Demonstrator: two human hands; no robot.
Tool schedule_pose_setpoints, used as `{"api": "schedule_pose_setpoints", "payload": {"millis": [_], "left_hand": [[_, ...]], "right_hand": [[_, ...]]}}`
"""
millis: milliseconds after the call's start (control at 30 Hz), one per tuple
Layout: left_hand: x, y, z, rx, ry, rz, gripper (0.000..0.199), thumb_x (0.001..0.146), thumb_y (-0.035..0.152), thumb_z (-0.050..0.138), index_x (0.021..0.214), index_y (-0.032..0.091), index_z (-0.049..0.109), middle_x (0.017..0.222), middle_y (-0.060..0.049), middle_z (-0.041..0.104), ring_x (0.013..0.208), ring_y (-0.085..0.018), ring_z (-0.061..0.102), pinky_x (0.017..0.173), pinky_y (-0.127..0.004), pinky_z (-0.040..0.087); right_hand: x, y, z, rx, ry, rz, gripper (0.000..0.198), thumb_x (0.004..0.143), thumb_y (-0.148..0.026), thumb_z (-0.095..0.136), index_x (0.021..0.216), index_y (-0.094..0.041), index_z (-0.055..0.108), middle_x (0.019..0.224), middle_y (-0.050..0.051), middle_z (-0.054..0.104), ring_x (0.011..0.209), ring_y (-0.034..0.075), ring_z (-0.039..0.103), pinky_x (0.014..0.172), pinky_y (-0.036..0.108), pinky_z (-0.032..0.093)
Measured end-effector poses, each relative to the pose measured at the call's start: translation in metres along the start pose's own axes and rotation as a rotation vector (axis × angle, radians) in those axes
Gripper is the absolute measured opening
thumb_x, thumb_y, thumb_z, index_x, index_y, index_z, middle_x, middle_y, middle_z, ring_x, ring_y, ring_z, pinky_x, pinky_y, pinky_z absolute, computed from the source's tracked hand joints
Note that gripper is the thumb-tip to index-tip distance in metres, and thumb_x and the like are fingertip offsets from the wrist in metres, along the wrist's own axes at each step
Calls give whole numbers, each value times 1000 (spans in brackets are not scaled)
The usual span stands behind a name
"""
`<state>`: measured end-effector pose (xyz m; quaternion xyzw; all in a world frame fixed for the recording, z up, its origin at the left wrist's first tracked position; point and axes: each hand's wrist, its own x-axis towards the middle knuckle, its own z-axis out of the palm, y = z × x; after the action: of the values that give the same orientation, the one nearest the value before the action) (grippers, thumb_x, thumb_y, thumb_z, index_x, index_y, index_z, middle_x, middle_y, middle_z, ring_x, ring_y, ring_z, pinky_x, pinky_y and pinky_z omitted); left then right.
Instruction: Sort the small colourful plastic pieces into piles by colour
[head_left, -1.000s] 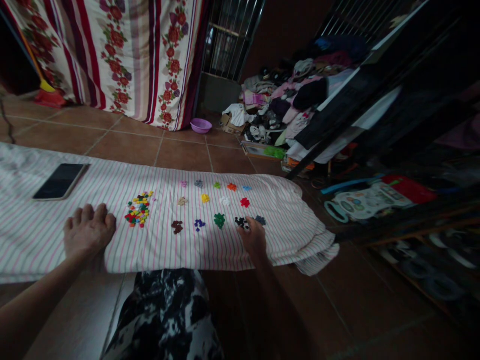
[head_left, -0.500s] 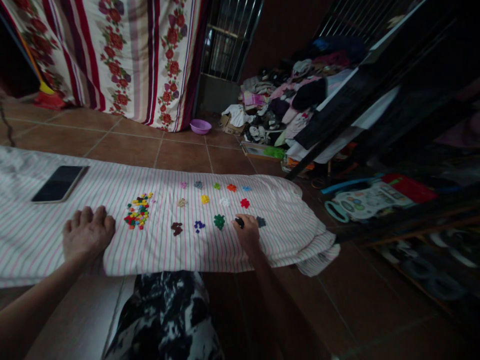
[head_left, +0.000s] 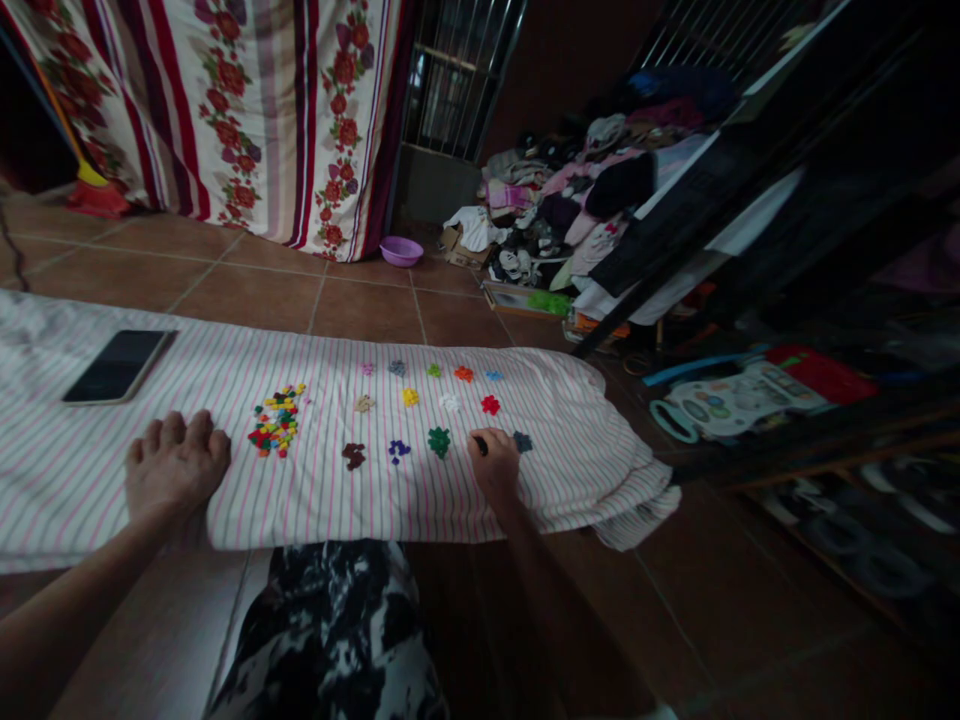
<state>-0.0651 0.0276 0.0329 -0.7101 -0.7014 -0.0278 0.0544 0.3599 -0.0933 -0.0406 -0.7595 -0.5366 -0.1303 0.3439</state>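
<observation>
My left hand [head_left: 178, 465] lies palm down on the striped cloth [head_left: 315, 510], fingers spread, holding nothing. Beside it, to the right, is a mixed heap of small coloured pieces [head_left: 276, 425]. My right hand [head_left: 496, 462] is low over the cloth with curled fingers at some small black pieces [head_left: 481, 446]; its fingertips are partly hidden, so whether one is pinched is unclear. It sits between a dark green pile [head_left: 439, 442] and a dark grey pile [head_left: 522, 441]. Nearby are a purple-blue pile [head_left: 398, 451], brown pile [head_left: 353, 456], red pile [head_left: 490, 404] and white pile [head_left: 449, 403].
A phone [head_left: 120, 367] lies on the cloth at left. More small piles, such as yellow [head_left: 409, 397] and orange [head_left: 463, 374], form rows farther back. On the tiled floor stand a purple basin [head_left: 401, 251] and a heap of clothes [head_left: 555, 200]. Shelves [head_left: 840, 455] are at right.
My right hand has shifted very slightly, its fingers drawing in closer around the black pieces. My left hand has stayed flat in the same place.
</observation>
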Motion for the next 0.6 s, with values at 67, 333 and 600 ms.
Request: {"api": "schedule_pose_setpoints", "payload": {"millis": [67,333,600], "left_hand": [[0,0,0,-1,6,1,56,95,38,14,128,16,52,125,-18,55,123,-33,46,97,-44,38],[-1,1,-1,-53,12,0,59,94,39,14,134,13,49,130,-20,52,126,-34,44,100,-46,37],[-1,0,0,-18,4,4,60,95,40,9,132,14,49,129,-19,52,124,-35,45,99,-46,38]], "right_hand": [[0,1,0,-2,-4,-9,19,87,-23,51,81,-18,69,86,8,67,84,22,56,83,36,41],[-1,0,-4,23,-8,-54,16,83,-17,48,81,-19,63,85,6,66,87,22,56,85,36,40],[1,-3,-5,90,33,-24,19,88,-28,50,79,-20,65,89,8,68,90,22,60,88,39,43]]}}
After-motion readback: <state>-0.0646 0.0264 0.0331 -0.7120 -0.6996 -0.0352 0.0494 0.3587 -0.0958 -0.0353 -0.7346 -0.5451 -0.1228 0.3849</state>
